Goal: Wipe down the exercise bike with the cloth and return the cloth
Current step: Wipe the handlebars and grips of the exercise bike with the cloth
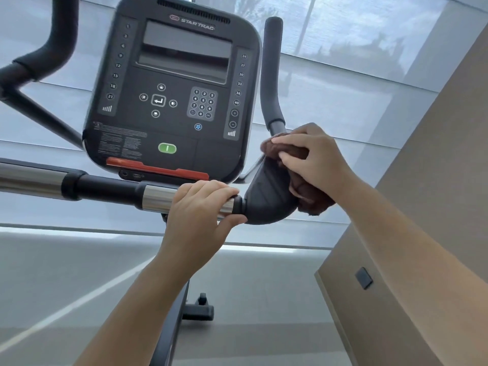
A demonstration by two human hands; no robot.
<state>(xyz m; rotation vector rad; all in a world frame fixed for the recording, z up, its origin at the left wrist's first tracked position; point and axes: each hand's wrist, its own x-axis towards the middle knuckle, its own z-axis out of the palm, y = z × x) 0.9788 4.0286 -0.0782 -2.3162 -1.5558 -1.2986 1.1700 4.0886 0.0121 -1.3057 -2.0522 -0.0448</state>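
Observation:
The exercise bike's black console (171,96) fills the upper middle of the head view, with its screen dark. Below it runs the handlebar (105,187), part chrome, part black. My left hand (200,207) grips the chrome section near the bar's right bend. My right hand (314,159) holds a brown cloth (314,199) wrapped over the black padded elbow (266,196) where the bar turns upward. The upright right grip (272,75) rises above the cloth.
The left handlebar arm (45,54) curves up at the top left. Shaded windows lie behind the bike. A beige wall (422,207) with a dark wall plate (364,278) stands close on the right. The bike's frame and foot (198,310) reach down to the grey floor.

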